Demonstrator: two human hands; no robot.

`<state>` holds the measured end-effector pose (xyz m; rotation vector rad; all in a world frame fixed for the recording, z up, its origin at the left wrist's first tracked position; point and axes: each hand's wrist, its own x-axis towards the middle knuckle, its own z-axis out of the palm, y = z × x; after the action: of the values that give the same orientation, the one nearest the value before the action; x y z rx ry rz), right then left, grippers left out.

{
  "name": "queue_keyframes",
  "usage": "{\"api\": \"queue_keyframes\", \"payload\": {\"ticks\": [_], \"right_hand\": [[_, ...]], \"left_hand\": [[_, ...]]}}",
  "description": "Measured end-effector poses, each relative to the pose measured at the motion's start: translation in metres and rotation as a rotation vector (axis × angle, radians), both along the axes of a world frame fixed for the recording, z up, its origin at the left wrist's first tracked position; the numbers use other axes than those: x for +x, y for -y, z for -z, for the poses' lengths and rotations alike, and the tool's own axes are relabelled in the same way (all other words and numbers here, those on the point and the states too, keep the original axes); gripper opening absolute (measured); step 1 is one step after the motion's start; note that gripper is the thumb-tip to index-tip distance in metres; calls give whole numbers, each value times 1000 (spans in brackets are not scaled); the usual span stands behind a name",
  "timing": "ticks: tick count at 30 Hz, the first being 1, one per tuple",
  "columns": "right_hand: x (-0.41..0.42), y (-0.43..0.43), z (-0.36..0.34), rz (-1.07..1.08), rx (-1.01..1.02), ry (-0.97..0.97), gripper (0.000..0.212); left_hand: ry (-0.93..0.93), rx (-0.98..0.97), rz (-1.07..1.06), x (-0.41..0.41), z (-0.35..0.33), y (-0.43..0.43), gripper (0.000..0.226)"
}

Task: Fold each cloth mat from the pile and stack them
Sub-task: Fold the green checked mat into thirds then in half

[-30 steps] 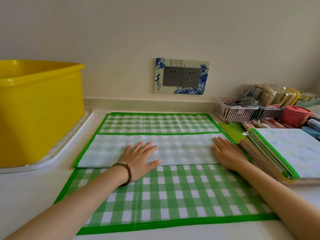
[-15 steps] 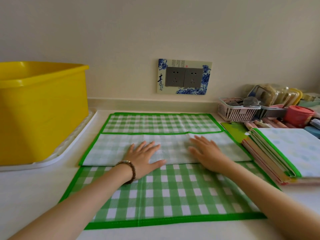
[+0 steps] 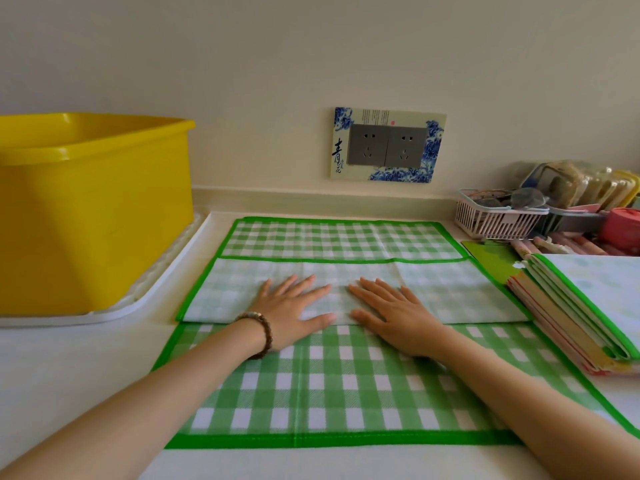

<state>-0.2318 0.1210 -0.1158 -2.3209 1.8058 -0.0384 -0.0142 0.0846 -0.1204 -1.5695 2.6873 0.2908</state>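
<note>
Pressing a folded band of the green checked mat point(image 3: 346, 393) flat with both hands.

At far left a yellow tub point(image 3: 93, 209) stands on a white tray point(image 3: 138, 299). The mat lies open on the counter point(image 3: 52, 375) in the middle, its pale underside turned up as a band point(image 3: 450, 292) across the centre, with checked cloth showing beyond and nearer. The left hand point(image 3: 294, 313), a bead bracelet point(image 3: 261, 332) at its wrist, lies palm down with fingers spread on that band; the right hand point(image 3: 391, 317) lies just beside it, also flat and spread, thumbs nearly meeting. On the wall behind is a socket plate point(image 3: 388, 145). At right, touching the mat's edge, sits a stack of folded mats point(image 3: 588, 306), and beyond it a white basket point(image 3: 495, 220) among clutter.
</note>
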Motion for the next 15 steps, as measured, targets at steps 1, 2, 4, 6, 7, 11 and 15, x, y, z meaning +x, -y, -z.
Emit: {"api": "queue_keyframes", "payload": {"ticks": [1,2,4,6,7,11,15], "right_hand": [[-1,0,1,-2,-1,1,59],[-1,0,1,-3,-2,0,59],[-2,0,2,-5,-3,-1,60],[-2,1,2,-5,-4,-5,60],[-2,1,2,-5,-4,-7,60],[-1,0,1,-3,6,-13,60],[-1,0,1,0,10,-21,59]], "left_hand": [[-4,10,-7,8,0,1,73],[-14,15,-13,17,0,2,81],[-36,17,-29,37,0,4,99],[-44,12,-56,56,1,5,100],[-44,6,-71,65,1,5,99],[-65,47,-91,83,-2,4,105],[-128,92,-79,79,-12,3,111]]}}
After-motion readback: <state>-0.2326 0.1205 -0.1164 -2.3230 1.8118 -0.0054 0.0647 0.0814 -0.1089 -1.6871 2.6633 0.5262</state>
